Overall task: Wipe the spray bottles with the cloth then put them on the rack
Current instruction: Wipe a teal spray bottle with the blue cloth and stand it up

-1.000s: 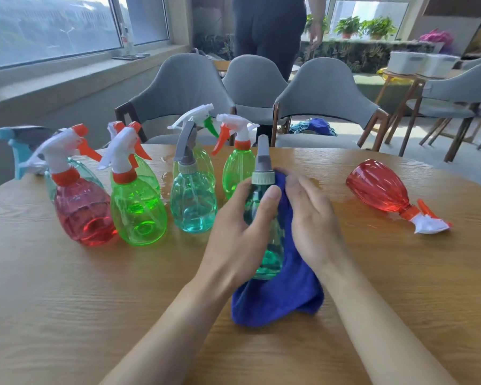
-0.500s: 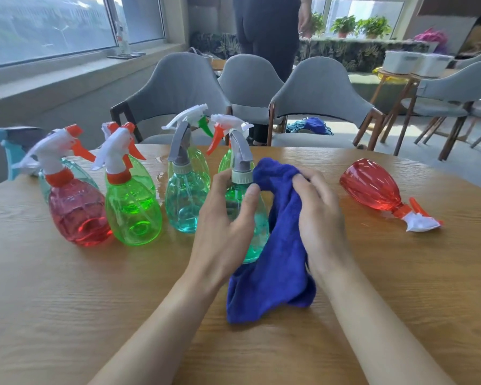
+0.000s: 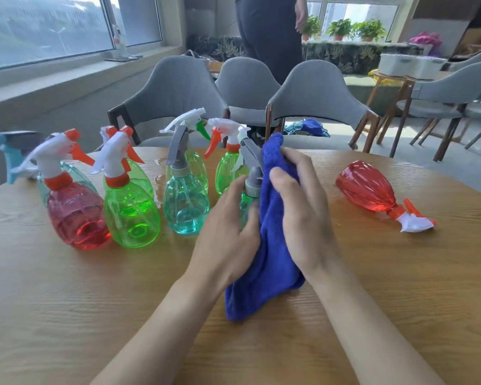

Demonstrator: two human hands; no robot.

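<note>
A teal spray bottle with a grey trigger head stands upright at the middle of the wooden table. My left hand grips its body from the left. My right hand holds a blue cloth against the bottle's right side; the cloth reaches up beside the grey head and hangs down to the table. Most of the bottle's body is hidden behind my hands and the cloth.
Several spray bottles stand in a row to the left: red, green, teal and more behind. A red bottle lies on its side at right. Grey chairs line the far edge; a person stands beyond.
My right hand has slid the cloth upward along the bottle to its grey head. The bottle has turned in my left hand, its nozzle now pointing left.
</note>
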